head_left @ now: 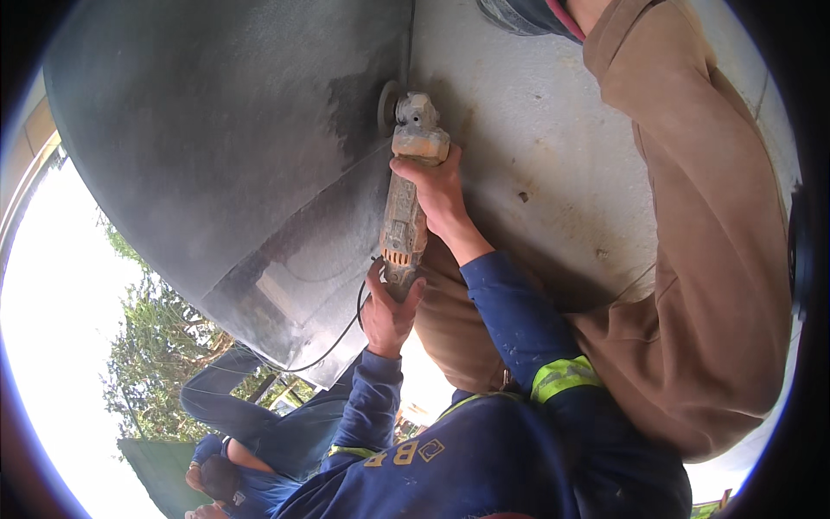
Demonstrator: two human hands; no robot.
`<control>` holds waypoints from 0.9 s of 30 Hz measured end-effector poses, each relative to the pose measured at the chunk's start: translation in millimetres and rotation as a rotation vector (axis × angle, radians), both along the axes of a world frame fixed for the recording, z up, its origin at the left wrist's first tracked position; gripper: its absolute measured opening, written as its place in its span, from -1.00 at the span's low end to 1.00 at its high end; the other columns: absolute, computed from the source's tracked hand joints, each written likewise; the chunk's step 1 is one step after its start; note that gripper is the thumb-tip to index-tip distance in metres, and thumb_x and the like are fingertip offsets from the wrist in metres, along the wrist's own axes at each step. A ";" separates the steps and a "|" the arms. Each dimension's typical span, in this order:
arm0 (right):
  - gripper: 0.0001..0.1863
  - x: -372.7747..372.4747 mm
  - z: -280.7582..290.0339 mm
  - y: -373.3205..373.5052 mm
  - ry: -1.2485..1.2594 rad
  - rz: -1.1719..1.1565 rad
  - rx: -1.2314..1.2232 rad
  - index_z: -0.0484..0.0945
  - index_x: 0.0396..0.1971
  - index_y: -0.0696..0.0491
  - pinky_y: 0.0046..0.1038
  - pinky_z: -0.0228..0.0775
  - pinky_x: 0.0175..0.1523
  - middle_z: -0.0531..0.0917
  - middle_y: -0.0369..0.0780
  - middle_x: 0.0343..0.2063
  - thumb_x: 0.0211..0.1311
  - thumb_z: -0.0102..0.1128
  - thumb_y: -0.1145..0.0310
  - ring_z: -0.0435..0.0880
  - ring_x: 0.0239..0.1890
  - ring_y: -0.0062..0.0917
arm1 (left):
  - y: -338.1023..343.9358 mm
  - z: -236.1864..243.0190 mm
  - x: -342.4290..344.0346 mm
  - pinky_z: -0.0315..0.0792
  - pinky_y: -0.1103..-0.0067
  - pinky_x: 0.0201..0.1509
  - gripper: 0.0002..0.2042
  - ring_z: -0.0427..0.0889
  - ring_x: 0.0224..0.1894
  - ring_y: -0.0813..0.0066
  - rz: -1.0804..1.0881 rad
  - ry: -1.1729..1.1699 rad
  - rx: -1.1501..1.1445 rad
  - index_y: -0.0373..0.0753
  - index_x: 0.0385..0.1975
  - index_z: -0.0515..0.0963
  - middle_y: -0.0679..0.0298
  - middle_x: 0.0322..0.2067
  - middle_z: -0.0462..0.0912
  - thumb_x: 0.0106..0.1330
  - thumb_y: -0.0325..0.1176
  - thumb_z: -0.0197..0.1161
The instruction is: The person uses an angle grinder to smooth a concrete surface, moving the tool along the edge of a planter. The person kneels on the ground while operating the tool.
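Note:
Both my hands are closed around a dusty angle grinder (pixel 402 212), its body running upward from my lap. My right hand (pixel 439 190) grips it just below the grinder's head, thumb across the front. Lower down, my left hand (pixel 389 313) wraps the rear end, where a black cord (pixel 346 333) leads away. At the top, the round disc (pixel 389 108) stands edge-on near the seam between a dark curved panel (pixel 216 130) and a pale surface (pixel 536 112). Whether the disc touches the panel I cannot tell.
A bent leg in brown trousers (pixel 709 242) fills the right side, with a shoe (pixel 519 16) at the top. Another person in blue (pixel 251 467) is at the lower left, near a green sheet (pixel 160 471). Trees (pixel 164 355) show outside beyond the panel's edge.

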State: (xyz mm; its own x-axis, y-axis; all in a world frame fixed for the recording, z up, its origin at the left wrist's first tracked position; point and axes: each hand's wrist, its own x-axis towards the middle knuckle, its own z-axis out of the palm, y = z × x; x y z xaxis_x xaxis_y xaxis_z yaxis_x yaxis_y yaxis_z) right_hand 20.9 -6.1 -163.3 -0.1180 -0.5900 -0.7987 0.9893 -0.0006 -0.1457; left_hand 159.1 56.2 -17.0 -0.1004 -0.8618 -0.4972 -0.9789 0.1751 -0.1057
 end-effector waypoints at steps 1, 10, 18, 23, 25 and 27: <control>-0.22 -0.5 3.4 0.1 -0.045 -0.011 0.009 0.15 0.11 0.19 -0.32 0.49 0.00 0.46 -0.12 -0.08 -0.04 0.49 0.43 0.54 -0.07 -0.46 | -1.3 1.7 3.8 0.49 0.18 -0.44 -0.24 0.65 -0.50 -0.15 -0.001 -0.023 0.017 -0.24 0.22 0.21 -0.08 -0.52 0.65 0.17 0.08 0.38; -0.23 -2.6 1.6 -4.0 0.000 -0.015 -0.007 0.12 0.12 0.20 -0.33 0.47 0.04 0.46 -0.13 -0.08 0.00 0.46 0.45 0.52 -0.05 -0.47 | -7.6 -2.4 -0.5 0.55 0.13 -0.29 -0.32 0.67 -0.31 -0.23 0.047 -0.068 0.058 -0.22 0.19 0.23 -0.15 -0.35 0.67 0.11 -0.16 0.41; -0.25 0.2 5.4 -5.9 0.021 -0.055 -0.005 0.13 0.11 0.22 -0.34 0.49 0.03 0.45 -0.12 -0.07 0.01 0.46 0.44 0.53 -0.08 -0.46 | -13.0 -2.4 7.3 0.52 0.08 -0.36 -0.23 0.65 -0.43 -0.23 -0.002 -0.047 0.041 -0.16 0.27 0.15 -0.14 -0.44 0.66 0.05 -0.16 0.38; -0.26 3.4 0.4 -2.0 0.036 -0.017 -0.017 0.13 0.11 0.22 -0.34 0.49 0.03 0.46 -0.12 -0.08 0.02 0.45 0.45 0.54 -0.09 -0.46 | -2.6 0.7 7.5 0.52 0.08 -0.36 -0.22 0.65 -0.42 -0.21 -0.038 -0.064 0.058 -0.13 0.28 0.12 -0.12 -0.46 0.65 0.03 -0.21 0.36; -0.26 10.2 -3.5 -3.6 0.048 -0.050 -0.012 0.14 0.11 0.21 -0.34 0.49 0.01 0.47 -0.12 -0.09 0.01 0.45 0.46 0.54 -0.09 -0.46 | 0.2 -1.9 14.1 0.52 0.08 -0.36 -0.22 0.64 -0.42 -0.22 -0.077 -0.071 0.013 -0.13 0.28 0.12 -0.12 -0.46 0.66 0.03 -0.22 0.35; -0.26 9.4 -2.9 -6.3 0.046 -0.061 0.021 0.14 0.11 0.21 -0.34 0.49 0.01 0.47 -0.13 -0.10 0.01 0.46 0.46 0.55 -0.09 -0.47 | -7.9 -0.4 6.7 0.51 0.07 -0.36 -0.23 0.64 -0.42 -0.23 -0.048 -0.084 0.040 -0.13 0.27 0.12 -0.13 -0.44 0.66 0.03 -0.23 0.35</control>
